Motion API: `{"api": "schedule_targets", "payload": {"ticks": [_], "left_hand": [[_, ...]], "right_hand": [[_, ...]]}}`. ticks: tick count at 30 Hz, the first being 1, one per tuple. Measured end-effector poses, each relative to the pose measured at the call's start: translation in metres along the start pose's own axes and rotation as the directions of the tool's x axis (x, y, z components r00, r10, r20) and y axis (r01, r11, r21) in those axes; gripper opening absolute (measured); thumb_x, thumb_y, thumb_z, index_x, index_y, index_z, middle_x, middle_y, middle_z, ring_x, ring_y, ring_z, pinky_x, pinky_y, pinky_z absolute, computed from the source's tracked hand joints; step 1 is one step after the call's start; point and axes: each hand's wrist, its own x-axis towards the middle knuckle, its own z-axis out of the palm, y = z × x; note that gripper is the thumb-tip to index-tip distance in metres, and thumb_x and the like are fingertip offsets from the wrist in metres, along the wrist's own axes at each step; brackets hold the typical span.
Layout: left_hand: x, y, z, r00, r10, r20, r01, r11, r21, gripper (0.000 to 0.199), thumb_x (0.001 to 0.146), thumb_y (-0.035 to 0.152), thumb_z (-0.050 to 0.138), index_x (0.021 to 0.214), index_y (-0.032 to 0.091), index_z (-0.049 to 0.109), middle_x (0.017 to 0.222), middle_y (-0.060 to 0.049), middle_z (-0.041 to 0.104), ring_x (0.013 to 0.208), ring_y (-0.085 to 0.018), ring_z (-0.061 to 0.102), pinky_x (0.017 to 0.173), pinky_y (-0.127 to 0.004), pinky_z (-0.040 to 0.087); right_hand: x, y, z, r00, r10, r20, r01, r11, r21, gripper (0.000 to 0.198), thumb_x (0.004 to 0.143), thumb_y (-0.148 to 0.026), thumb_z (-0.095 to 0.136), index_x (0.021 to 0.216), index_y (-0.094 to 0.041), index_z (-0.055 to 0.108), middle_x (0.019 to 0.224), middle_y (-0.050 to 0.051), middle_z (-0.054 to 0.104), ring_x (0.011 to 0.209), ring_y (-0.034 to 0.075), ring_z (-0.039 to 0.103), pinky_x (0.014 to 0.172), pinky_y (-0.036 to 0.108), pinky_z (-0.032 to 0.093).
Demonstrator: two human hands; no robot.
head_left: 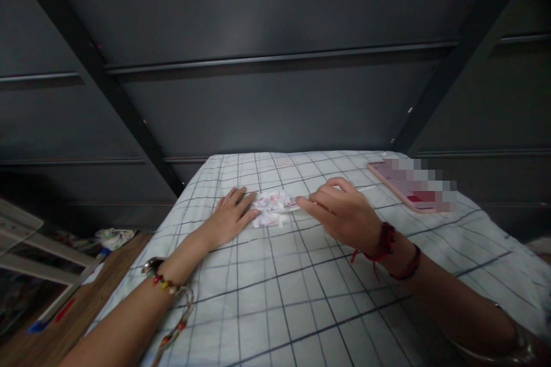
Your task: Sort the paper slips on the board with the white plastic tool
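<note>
Head camera: a small heap of white paper scraps with reddish marks (270,204) lies on the grid-patterned cloth (258,304), between the two hands. The left hand (232,215) rests palm down at the heap's left side, fingers spread, its thumb at the scraps' edge. The right hand (344,206) is at the other side, fingers curled, the index fingertip reaching the heap's right end; whether it pinches a piece, I cannot tell.

The cloth's far edge runs along a dark panel (267,109), well beyond the heap; its left edge drops off past the left forearm toward the wooden floor (101,292). Cloth spreads between the forearms on the near side. Right of the right hand, near the cloth's far right edge, lies a pink-edged phone (394,186), its screen partly pixelated. The scraps' marks are too small to read.
</note>
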Motion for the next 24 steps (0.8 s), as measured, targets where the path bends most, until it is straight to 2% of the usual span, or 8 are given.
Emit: {"api": "schedule_targets", "payload": {"ticks": [5, 10, 18, 24], "left_hand": [[-0.0002, 0.0002, -0.0006, 1.0, 0.001, 0.003, -0.001, 1.0, 0.001, 0.06, 0.09, 0.058, 0.022, 0.136, 0.021, 0.031, 0.143, -0.01, 0.022, 0.13, -0.033, 0.013, 0.101, -0.05, 0.019], [0.0002, -0.0015, 0.0015, 1.0, 0.023, -0.015, -0.023, 1.0, 0.013, 0.059, 0.091, 0.058, 0.022, 0.136, 0.021, 0.031, 0.142, -0.011, 0.023, 0.129, -0.033, 0.014, 0.101, -0.049, 0.02], [0.0006, -0.0014, 0.0024, 0.999, 0.035, -0.021, -0.034, 0.999, 0.021, 0.058, 0.091, 0.057, 0.021, 0.136, 0.022, 0.031, 0.142, -0.009, 0.024, 0.13, -0.032, 0.014, 0.1, -0.049, 0.02], [0.0006, -0.0008, 0.0013, 0.999, 0.035, -0.017, -0.035, 0.999, 0.025, 0.061, 0.091, 0.058, 0.02, 0.136, 0.02, 0.032, 0.142, -0.011, 0.024, 0.13, -0.033, 0.014, 0.101, -0.048, 0.02]], "right_hand": [[-0.0005, 0.0017, -0.0029, 0.999, 0.037, -0.037, -0.038, 0.999, -0.013, 0.029, 0.08, -0.002, 0.034, 0.088, -0.016, 0.057, 0.057, -0.003, 0.053, 0.058, 0.012, 0.04, 0.07, 0.029, 0.032], [-0.0002, 0.0003, -0.0013, 1.0, -0.001, -0.02, 0.001, 1.0, -0.014, 0.029, 0.08, -0.002, 0.032, 0.088, -0.016, 0.057, 0.058, -0.003, 0.054, 0.058, 0.012, 0.041, 0.069, 0.03, 0.033], [0.0009, -0.0031, 0.0036, 0.999, 0.007, -0.032, -0.008, 1.0, -0.018, 0.029, 0.081, -0.003, 0.032, 0.09, -0.015, 0.057, 0.059, -0.002, 0.055, 0.059, 0.013, 0.042, 0.068, 0.03, 0.032], [0.0027, -0.0003, -0.0045, 0.999, -0.027, -0.023, 0.027, 1.0, -0.002, 0.029, 0.082, -0.003, 0.032, 0.083, -0.016, 0.058, 0.056, -0.002, 0.052, 0.056, 0.012, 0.039, 0.07, 0.03, 0.031]]}}
